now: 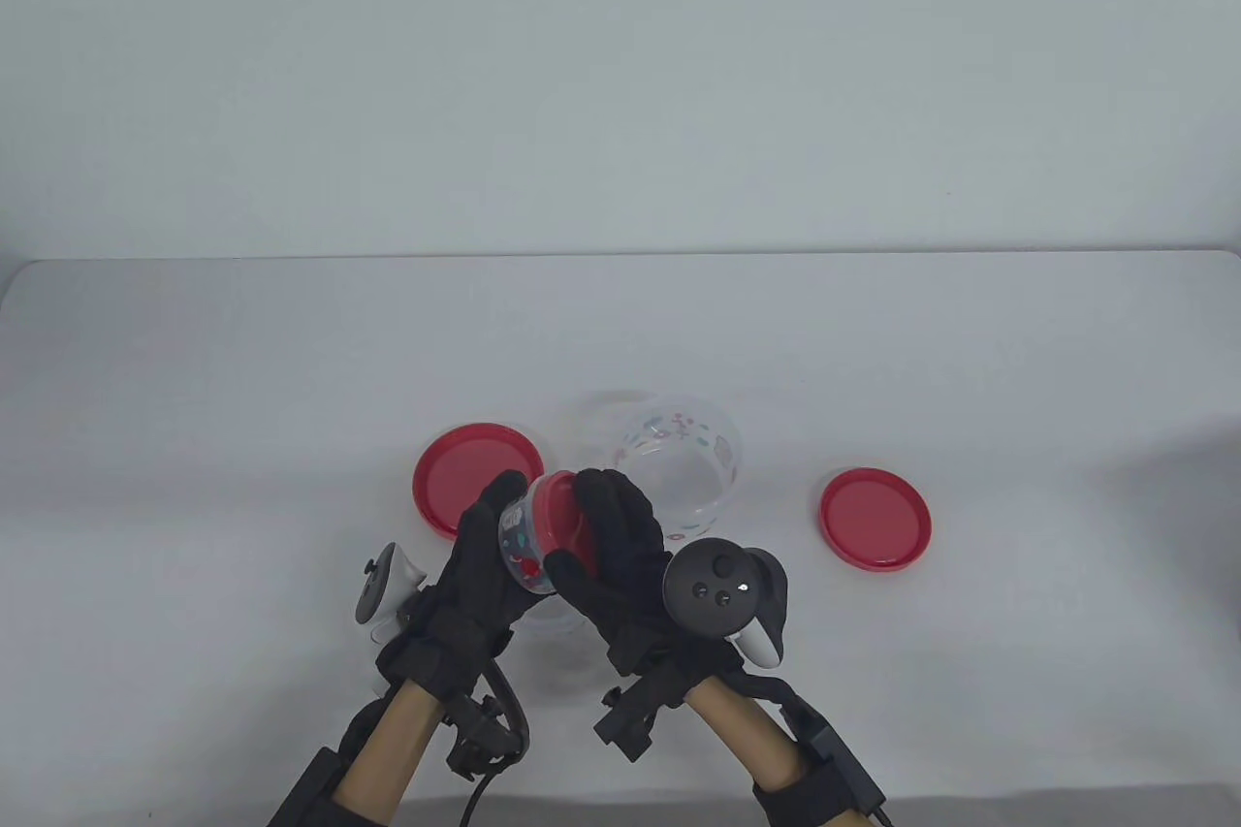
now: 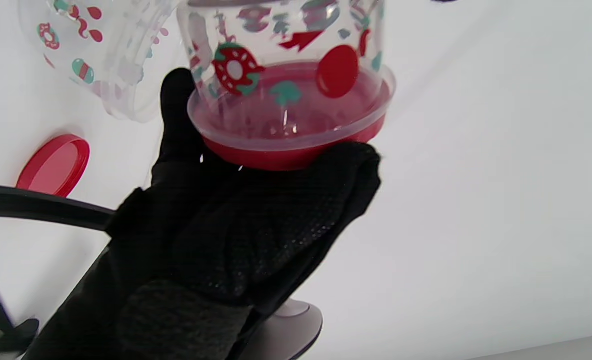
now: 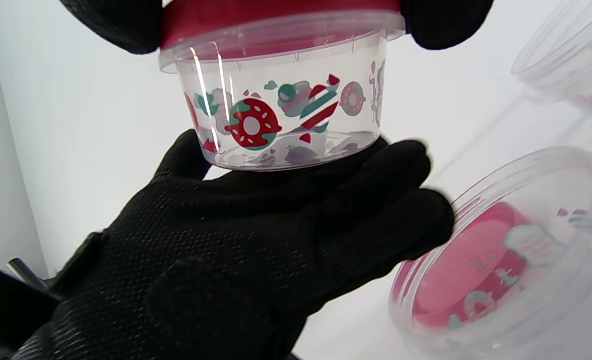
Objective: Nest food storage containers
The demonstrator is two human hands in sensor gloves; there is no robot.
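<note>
Both hands clasp small container (image 1: 528, 541) (lidded) btwn them: left hand (image 1: 475, 565), right hand (image 1: 611, 546).

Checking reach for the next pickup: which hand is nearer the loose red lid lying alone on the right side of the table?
Right. The right hand is beside the lid, to its left; the left hand sits farther left, beyond the small container.

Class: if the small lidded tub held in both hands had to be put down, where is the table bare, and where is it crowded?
Bare: the table left of the left red lid, right of the right red lid, and the far strip behind the clear open container. Crowded: the middle, around both hands.
</note>
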